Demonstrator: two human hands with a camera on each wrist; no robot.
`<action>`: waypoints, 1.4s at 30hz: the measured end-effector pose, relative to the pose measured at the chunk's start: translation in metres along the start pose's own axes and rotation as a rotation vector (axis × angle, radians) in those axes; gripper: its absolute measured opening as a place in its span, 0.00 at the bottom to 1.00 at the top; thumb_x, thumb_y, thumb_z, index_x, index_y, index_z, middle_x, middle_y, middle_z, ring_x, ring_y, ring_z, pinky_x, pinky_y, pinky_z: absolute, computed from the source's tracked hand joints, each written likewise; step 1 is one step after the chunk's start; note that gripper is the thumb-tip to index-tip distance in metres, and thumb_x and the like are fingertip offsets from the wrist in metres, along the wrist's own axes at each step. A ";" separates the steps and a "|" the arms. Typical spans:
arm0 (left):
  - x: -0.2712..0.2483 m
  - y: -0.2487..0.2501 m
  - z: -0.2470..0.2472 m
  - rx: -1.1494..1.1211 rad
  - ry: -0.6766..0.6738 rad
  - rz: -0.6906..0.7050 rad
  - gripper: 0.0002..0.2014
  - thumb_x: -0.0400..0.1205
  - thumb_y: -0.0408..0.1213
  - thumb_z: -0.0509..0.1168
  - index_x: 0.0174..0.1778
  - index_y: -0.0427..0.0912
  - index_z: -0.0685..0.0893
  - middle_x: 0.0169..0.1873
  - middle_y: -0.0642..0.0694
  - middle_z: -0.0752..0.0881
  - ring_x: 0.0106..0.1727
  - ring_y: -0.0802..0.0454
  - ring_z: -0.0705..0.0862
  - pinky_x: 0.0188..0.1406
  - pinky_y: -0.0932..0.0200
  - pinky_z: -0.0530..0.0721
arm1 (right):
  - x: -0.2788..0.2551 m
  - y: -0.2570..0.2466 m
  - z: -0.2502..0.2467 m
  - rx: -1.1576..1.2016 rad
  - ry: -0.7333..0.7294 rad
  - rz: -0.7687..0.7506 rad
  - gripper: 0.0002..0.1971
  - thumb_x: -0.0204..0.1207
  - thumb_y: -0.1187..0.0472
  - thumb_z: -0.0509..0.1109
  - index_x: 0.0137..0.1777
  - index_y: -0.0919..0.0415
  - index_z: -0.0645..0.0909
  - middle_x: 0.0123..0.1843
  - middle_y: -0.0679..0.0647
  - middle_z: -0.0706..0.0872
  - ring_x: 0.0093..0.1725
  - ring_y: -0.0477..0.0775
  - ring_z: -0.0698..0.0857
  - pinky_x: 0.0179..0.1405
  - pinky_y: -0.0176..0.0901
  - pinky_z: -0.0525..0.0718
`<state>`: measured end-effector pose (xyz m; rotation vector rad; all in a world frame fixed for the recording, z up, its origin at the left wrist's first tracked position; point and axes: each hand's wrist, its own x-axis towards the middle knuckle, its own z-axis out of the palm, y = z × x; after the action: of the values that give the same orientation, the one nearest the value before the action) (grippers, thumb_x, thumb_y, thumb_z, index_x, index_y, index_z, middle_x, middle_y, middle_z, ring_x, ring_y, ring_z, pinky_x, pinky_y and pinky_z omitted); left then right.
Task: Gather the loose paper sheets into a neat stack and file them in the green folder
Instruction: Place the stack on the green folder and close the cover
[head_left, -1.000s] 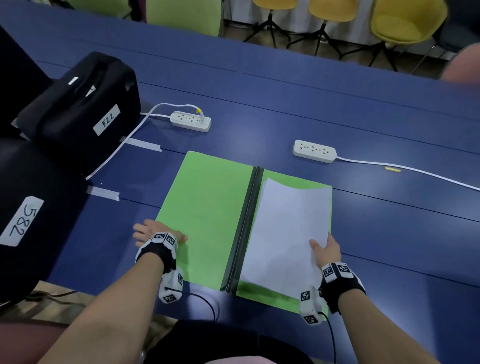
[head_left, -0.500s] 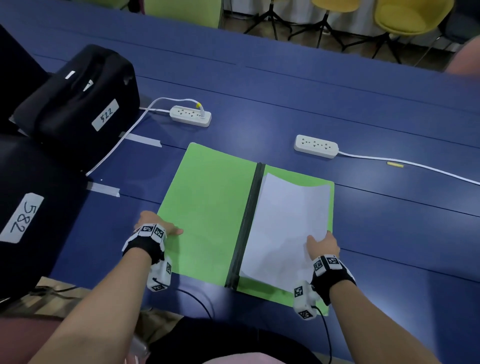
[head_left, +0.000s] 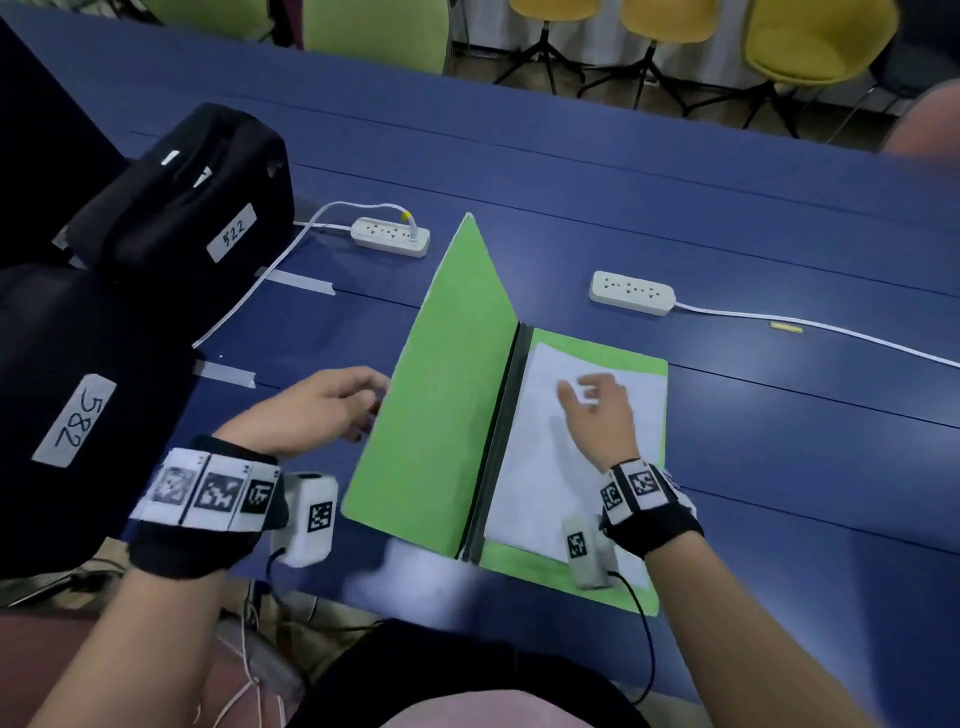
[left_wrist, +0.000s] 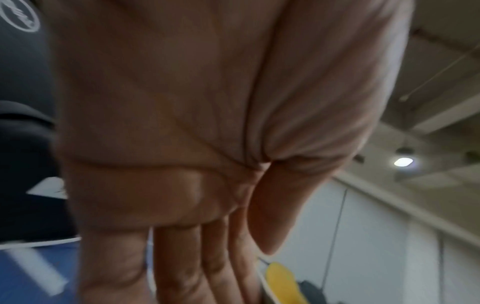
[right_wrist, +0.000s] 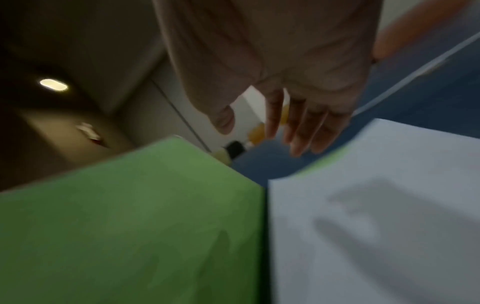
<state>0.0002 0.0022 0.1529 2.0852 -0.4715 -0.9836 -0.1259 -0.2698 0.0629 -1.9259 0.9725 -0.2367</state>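
Note:
The green folder (head_left: 658, 366) lies open on the blue table, its black spine toward me. Its left cover (head_left: 447, 395) stands raised and tilted, also seen in the right wrist view (right_wrist: 130, 226). My left hand (head_left: 363, 410) is at that cover's left edge, fingers partly hidden behind it; the left wrist view shows its fingers (left_wrist: 194, 257) straight and together. The white paper stack (head_left: 540, 467) lies on the folder's right half. My right hand (head_left: 584, 392) is over the stack with fingers (right_wrist: 298, 127) loosely spread and holds nothing; contact with the paper (right_wrist: 376, 216) is unclear.
Two black bags (head_left: 192, 208) (head_left: 67, 405) with numbered labels crowd the left side. White power strips (head_left: 390, 236) (head_left: 632, 292) with cords lie beyond the folder. A small yellow piece (head_left: 785, 327) lies right. Chairs (head_left: 810, 47) line the far edge.
The left cover, flat before, has swung up off the table with my left hand at its edge. My right hand has left the paper's near right edge and moved forward over the sheets.

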 end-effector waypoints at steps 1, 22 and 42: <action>-0.006 0.012 0.001 -0.015 -0.031 0.037 0.15 0.88 0.30 0.50 0.59 0.42 0.82 0.44 0.45 0.87 0.42 0.55 0.86 0.49 0.59 0.81 | -0.008 -0.021 0.003 0.048 -0.060 -0.065 0.20 0.77 0.46 0.67 0.62 0.58 0.76 0.62 0.57 0.78 0.50 0.54 0.84 0.52 0.41 0.77; 0.092 -0.042 0.143 -0.209 0.094 -0.281 0.11 0.76 0.34 0.72 0.54 0.38 0.84 0.51 0.42 0.87 0.49 0.51 0.84 0.62 0.54 0.81 | -0.008 0.105 -0.107 -0.240 -0.068 0.230 0.14 0.75 0.67 0.66 0.60 0.65 0.84 0.35 0.57 0.88 0.38 0.59 0.89 0.48 0.48 0.87; 0.114 -0.055 0.153 -0.217 0.328 -0.364 0.27 0.74 0.38 0.72 0.69 0.38 0.74 0.65 0.42 0.77 0.56 0.48 0.76 0.54 0.56 0.74 | -0.009 0.109 -0.031 -0.166 -0.251 0.384 0.17 0.70 0.69 0.66 0.57 0.59 0.86 0.41 0.54 0.88 0.44 0.56 0.84 0.44 0.40 0.80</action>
<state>-0.0451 -0.1056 -0.0075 2.1154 0.1812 -0.8232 -0.2060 -0.3112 -0.0062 -1.8160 1.1923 0.3092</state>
